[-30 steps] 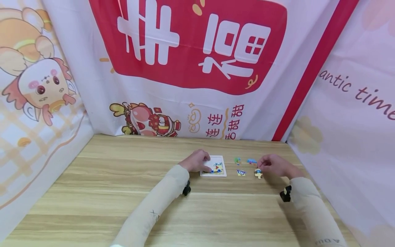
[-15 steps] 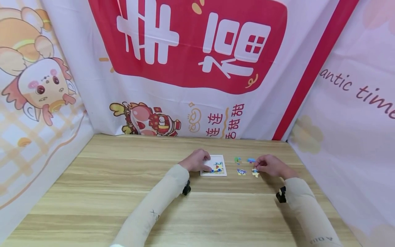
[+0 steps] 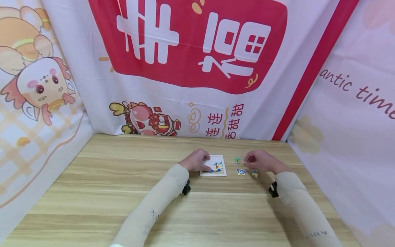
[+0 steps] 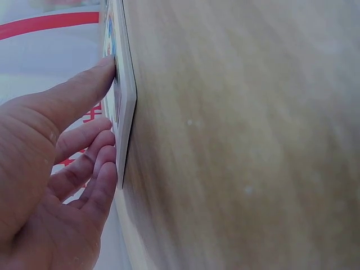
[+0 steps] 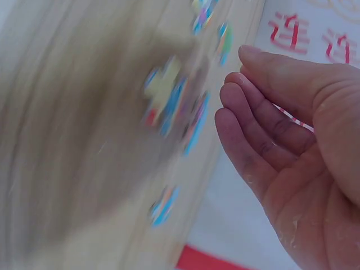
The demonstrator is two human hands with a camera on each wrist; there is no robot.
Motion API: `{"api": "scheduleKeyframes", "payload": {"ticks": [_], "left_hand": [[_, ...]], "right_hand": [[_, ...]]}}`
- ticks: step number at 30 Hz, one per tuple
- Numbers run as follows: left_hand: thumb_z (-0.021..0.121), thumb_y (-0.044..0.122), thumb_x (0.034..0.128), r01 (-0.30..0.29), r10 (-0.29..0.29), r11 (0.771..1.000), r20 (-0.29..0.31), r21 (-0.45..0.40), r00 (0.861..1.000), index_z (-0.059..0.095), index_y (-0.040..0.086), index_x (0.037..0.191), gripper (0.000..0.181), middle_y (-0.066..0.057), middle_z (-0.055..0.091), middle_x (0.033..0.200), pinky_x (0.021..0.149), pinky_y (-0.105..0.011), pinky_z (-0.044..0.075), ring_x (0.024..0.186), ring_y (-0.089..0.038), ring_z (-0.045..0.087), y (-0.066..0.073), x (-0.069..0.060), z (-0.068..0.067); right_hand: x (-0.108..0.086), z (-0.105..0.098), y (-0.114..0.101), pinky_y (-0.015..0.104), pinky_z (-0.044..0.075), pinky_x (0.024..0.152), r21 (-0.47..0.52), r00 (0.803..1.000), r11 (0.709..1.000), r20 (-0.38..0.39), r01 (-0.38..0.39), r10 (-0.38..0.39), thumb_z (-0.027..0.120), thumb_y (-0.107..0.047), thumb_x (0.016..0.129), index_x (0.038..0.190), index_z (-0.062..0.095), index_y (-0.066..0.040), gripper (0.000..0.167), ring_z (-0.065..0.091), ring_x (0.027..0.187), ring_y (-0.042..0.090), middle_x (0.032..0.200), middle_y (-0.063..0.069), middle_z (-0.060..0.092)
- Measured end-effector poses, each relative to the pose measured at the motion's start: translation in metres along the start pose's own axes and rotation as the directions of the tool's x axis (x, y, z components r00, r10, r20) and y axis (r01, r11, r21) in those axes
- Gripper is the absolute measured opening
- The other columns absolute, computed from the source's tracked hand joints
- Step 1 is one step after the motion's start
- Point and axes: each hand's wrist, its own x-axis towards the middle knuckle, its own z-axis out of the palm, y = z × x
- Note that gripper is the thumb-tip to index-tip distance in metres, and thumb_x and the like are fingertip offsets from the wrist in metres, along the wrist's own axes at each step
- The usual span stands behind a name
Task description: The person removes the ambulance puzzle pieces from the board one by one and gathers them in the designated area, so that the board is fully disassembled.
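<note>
My left hand (image 3: 196, 160) rests on a small white jigsaw puzzle board (image 3: 218, 159). In the left wrist view the thumb presses the board's face, while relaxed fingertips touch it near the edge. Part of a picture with blue wheels shows on the board. My right hand (image 3: 262, 161) hovers just above loose puzzle pieces, its fingers loosely bent with no piece visible between them. Near it lie a green piece (image 3: 237, 160), a blue-and-white piece (image 3: 241, 172) and a yellow piece (image 3: 255, 173). The right wrist view also shows a purple-and-blue piece (image 5: 197, 122), hidden in the head view.
Another puzzle piece (image 5: 164, 206), orange and blue, lies apart in the right wrist view. The wooden table (image 3: 197, 219) runs back to a printed cloth (image 3: 197, 79). Further cloths hang along both sides.
My right hand has moved left from beside the yellow piece toward the green piece. It now covers the blue piece in the head view. The left hand and board have stayed put.
</note>
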Motion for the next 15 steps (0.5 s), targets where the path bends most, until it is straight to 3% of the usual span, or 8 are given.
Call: {"api": "scheduleKeyframes", "payload": {"ticks": [6, 15], "left_hand": [[0.088, 0.027, 0.0882, -0.014, 0.014, 1.000, -0.005, 0.008, 1.000, 0.071, 0.002, 0.126, 0.048, -0.010, 0.070, 0.122, 0.106, -0.039, 0.054, 0.112, -0.022, 0.063, 0.000, 0.000, -0.001], [0.088, 0.027, 0.0879, -0.035, 0.035, 0.999, -0.006, 0.013, 0.999, 0.071, 0.001, 0.125, 0.048, -0.011, 0.071, 0.120, 0.104, -0.039, 0.055, 0.110, -0.022, 0.064, -0.001, 0.000, -0.001]], "right_hand": [[0.022, 0.008, -0.038, 0.041, 0.061, 0.093, -0.018, 0.998, 0.999, 0.044, 0.037, -0.036, 0.077, -0.016, 0.096, 0.116, 0.075, -0.005, 0.023, 0.067, 0.096, 0.015, 0.104, 0.003, 0.075], [0.048, 0.025, -0.078, 0.041, 0.060, 0.095, -0.043, 0.982, 0.982, 0.060, 0.182, -0.180, 0.082, -0.009, 0.088, 0.120, 0.074, 0.000, 0.033, 0.069, 0.100, 0.021, 0.111, 0.011, 0.077]]}}
